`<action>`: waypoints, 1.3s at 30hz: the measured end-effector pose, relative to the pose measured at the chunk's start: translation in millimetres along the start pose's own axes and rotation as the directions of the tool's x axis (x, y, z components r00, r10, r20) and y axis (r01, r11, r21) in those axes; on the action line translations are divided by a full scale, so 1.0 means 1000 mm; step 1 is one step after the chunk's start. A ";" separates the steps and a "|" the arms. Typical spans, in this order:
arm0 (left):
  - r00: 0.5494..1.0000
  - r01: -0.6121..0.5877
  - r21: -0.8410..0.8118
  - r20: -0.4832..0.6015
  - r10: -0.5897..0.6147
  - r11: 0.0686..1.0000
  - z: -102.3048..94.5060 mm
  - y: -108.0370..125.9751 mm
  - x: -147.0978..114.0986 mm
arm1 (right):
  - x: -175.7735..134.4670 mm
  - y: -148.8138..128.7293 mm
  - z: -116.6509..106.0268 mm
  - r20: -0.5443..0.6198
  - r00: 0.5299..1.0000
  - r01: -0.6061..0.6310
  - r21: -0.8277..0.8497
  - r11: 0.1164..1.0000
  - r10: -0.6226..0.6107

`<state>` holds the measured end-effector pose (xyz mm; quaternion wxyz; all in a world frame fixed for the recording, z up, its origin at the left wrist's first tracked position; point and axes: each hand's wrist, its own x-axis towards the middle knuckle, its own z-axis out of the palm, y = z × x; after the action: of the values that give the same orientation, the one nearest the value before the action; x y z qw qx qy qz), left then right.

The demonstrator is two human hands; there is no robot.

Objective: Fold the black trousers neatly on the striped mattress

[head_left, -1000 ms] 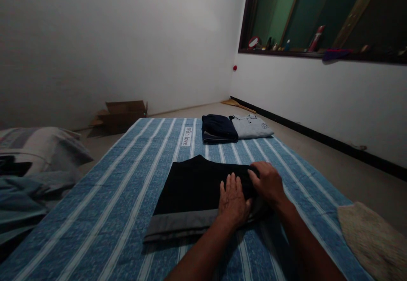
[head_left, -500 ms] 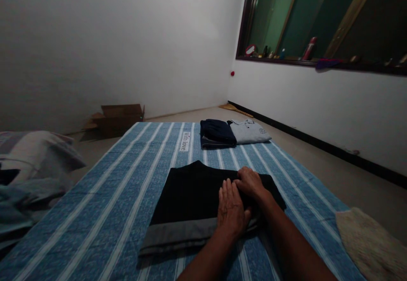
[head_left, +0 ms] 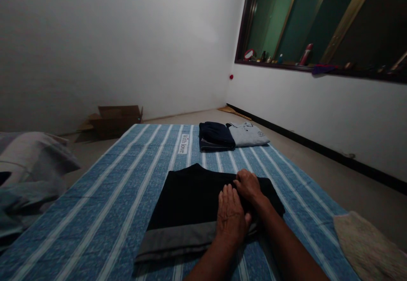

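Observation:
A folded black garment (head_left: pixel 184 196) with a wide grey band along its near edge lies on the striped blue bedspread (head_left: pixel 104 196). My left hand (head_left: pixel 230 213) rests palm down on its right half, fingers straight and side by side. Just beyond it, to the right, my right hand (head_left: pixel 248 185) is closed, with its curled fingers on the black cloth near the far edge. The fingertips of that hand are partly hidden. Further back on the bed, a folded dark navy garment (head_left: pixel 216 136) sits beside a folded light grey collared shirt (head_left: pixel 249 134).
On the left is a heap of pale clothes (head_left: pixel 34 166). A cream fluffy cloth (head_left: pixel 365 240) lies at the bed's right edge. An open cardboard box (head_left: pixel 117 122) stands on the floor by the wall. Bottles and a small round mirror (head_left: pixel 249 54) line the windowsill.
The camera view has tilted slightly, so the scene sits a little lower. Both hands keep nearly the same place on the black garment, whose fold looks unchanged.

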<state>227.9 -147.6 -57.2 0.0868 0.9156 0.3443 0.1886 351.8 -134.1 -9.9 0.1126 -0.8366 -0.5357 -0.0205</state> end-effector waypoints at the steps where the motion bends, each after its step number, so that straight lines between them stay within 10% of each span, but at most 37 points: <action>1: 1.000 0.004 0.003 0.020 -0.004 1.000 0.000 0.000 0.000 | 0.000 0.000 0.001 -0.004 1.000 0.002 -0.004 1.000 -0.002; 13: 0.960 -0.003 -0.003 0.281 0.003 1.000 -0.017 -0.001 0.010 | -0.013 -0.007 -0.002 -0.098 0.993 0.072 0.002 0.997 -0.071; 39: 0.915 -0.060 0.004 0.400 0.053 0.998 -0.023 -0.011 0.018 | -0.060 -0.014 0.003 -0.185 0.975 0.144 0.109 0.984 -0.122</action>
<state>224.3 -126.8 -33.8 0.1424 0.9451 0.2942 -0.0026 313.4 -181.1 -19.6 0.2092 -0.7852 -0.5786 -0.0700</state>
